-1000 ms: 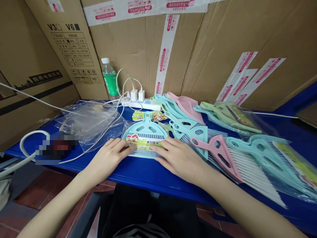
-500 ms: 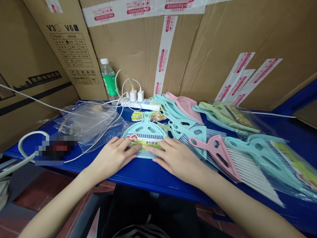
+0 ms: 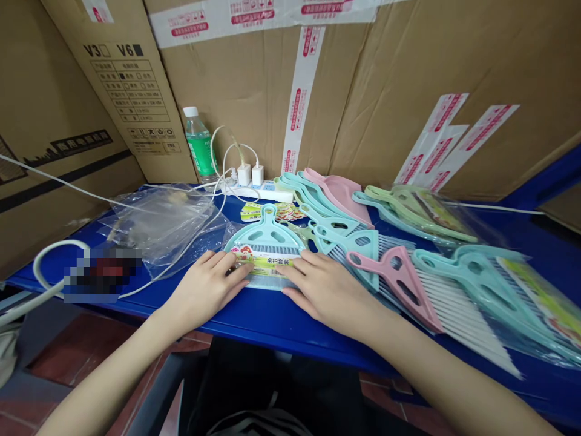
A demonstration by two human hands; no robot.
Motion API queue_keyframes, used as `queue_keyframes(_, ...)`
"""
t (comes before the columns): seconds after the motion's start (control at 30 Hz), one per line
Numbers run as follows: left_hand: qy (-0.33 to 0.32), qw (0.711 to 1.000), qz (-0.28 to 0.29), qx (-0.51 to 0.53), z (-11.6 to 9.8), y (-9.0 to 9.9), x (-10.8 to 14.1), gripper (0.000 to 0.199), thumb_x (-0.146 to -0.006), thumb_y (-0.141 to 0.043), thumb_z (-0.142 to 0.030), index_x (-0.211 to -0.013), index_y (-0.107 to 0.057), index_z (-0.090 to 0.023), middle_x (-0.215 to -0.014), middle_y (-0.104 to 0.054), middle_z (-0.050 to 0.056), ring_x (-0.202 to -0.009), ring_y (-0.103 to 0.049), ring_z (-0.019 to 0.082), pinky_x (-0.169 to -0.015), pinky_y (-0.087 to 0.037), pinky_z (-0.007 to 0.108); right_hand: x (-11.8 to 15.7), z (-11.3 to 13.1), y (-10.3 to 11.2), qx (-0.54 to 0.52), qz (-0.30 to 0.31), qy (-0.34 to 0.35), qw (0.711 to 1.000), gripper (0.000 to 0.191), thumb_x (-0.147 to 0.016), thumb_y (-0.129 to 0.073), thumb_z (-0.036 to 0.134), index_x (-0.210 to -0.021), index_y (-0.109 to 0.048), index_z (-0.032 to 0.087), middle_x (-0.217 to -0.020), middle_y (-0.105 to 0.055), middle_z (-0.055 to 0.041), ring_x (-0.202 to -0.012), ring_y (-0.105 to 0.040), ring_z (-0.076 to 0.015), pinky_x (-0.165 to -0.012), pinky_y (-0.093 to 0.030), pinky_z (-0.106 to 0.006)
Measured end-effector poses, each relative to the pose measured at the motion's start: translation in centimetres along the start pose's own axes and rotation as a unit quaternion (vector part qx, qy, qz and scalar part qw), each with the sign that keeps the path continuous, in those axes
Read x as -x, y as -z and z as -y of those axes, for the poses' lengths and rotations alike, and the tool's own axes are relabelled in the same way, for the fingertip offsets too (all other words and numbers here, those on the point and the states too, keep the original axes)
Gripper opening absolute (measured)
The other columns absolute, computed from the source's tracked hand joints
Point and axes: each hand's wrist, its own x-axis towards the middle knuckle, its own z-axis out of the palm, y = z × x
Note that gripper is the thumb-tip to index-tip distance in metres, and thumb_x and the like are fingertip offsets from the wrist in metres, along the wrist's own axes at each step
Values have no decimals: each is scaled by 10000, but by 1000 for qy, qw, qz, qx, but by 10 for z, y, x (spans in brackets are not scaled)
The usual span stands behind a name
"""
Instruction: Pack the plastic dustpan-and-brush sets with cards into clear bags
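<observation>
The left hand and right hand lie open on wrapped mint dustpan set, pink brush just beside.

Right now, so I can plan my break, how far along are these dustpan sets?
Done: the green sets at the back look bagged in clear plastic with cards. In hand: a teal dustpan with a card on it, under the left hand and right hand. Still to do: the loose pink dustpan and pink brush lie unbagged, with clear bags off to the left.
</observation>
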Motion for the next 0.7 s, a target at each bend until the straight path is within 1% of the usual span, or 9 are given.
queue_keyframes(0.3,6,1000,7,0,0,0,1,260,-1006,-398,-219,-1001,-654,-173,-797,-620,47,-713,-601,184,-647,-415,310,-1,0,2,4,-1,-3,1000,109,-896,-632,249,-920,-648,144,-818,-693,-78,-834,-603,-234,-705,-469,-341)
queue_keyframes(0.57,6,1000,-6,6,0,1,0,318,-1023,-342,-219,-979,-651,-163,-803,-631,55,-695,-597,182,-647,-409,311,-1,1,2,21,-12,0,1000,113,-890,-635,260,-866,-631,150,-761,-679,-72,-787,-599,-232,-678,-458,-330)
queue_keyframes(0.7,12,1000,5,8,-1,0,0,291,-1019,-369,-227,-989,-653,-172,-819,-641,52,-700,-598,177,-656,-411,309,-1,1,3,27,-15,-1,1000,113,-885,-640,257,-835,-628,157,-737,-673,-60,-758,-596,-224,-665,-449,-323)
